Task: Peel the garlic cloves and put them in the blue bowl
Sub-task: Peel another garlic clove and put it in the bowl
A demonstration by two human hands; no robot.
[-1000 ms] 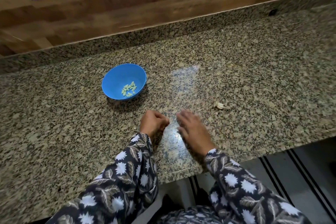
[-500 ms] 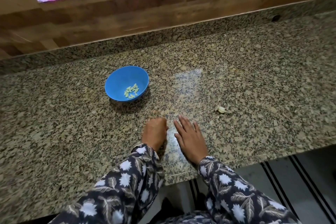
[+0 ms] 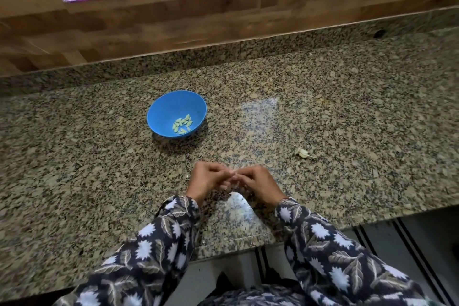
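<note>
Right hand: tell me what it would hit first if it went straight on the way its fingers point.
The left hand. The right hand points leftward, and their fingertips seem to touch, perhaps pinching something small; depth is unclear.

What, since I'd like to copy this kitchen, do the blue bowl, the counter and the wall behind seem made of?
Blue bowl: probably plastic, given its even bright colour, thin rim and soft sheen. Counter: polished granite or a granite-look stone, speckled, with a glossy reflection. Wall: wood or wood-look panelling in brown grained blocks; which, I cannot tell.
</note>
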